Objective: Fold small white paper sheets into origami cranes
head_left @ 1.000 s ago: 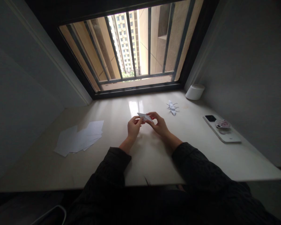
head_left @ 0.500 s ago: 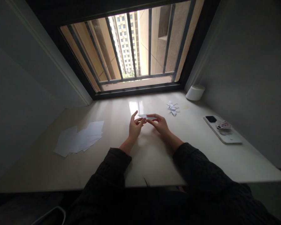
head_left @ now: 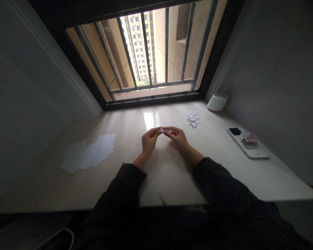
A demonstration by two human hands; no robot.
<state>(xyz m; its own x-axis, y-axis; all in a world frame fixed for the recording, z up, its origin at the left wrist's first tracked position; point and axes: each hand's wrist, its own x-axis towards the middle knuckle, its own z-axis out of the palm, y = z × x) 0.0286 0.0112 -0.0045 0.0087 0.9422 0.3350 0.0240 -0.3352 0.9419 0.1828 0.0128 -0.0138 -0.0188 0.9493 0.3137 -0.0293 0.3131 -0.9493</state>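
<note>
A small folded piece of white paper (head_left: pixel 162 130) is held a little above the tabletop, pinched from both sides. My left hand (head_left: pixel 148 140) grips its left end between thumb and fingers. My right hand (head_left: pixel 179 138) holds its right part the same way, and the fingers cover much of the paper. Beyond my right hand, folded white paper cranes (head_left: pixel 192 119) lie on the pale table (head_left: pixel 169 180); they overlap, so I cannot tell how many.
Loose white paper sheets (head_left: pixel 90 152) lie spread at the left. On the right rests a white phone (head_left: pixel 257 152) with a pink-faced grip (head_left: pixel 249 138) on its back. A white cylindrical object (head_left: pixel 217 102) stands in the far right corner, near the barred window (head_left: pixel 156 52).
My left fingers, which were spread with the index finger raised, have closed onto the paper's left end. The right hand has stayed nearly in place.
</note>
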